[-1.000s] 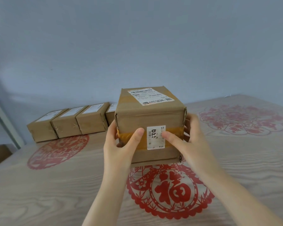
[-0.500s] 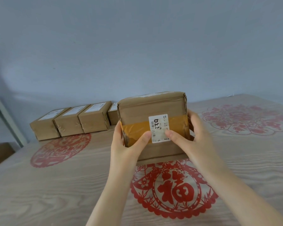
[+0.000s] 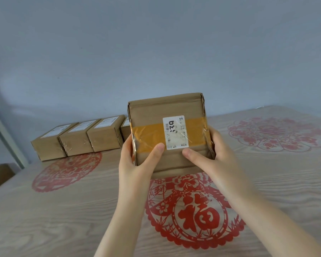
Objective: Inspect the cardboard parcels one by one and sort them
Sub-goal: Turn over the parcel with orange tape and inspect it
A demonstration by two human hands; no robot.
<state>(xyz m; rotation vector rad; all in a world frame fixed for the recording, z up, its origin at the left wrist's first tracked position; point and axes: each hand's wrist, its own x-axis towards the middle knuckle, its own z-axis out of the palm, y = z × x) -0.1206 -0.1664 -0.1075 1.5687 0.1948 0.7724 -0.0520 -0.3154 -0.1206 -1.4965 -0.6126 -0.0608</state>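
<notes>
A brown cardboard parcel [image 3: 152,115] is held up above the table, its taped face with a small white label turned toward me. My left hand [image 3: 135,160] grips its left side, thumb pressed on the yellow tape band. My right hand [image 3: 211,156] grips the right side, thumb lying just under the label. Several more brown parcels [image 3: 76,140] with white labels sit in a row at the table's far left edge against the wall; the rightmost one is partly hidden behind the held parcel.
The wooden table [image 3: 44,219] carries red paper-cut patterns, one under the held parcel [image 3: 195,214] and paler ones at left and far right. A blue-grey wall runs behind. A white frame [image 3: 6,143] stands off the table's left edge.
The parcel has been tipped back and raised, so its top shipping label is out of sight and the taped face now looks at me. Both hands kept their grip.
</notes>
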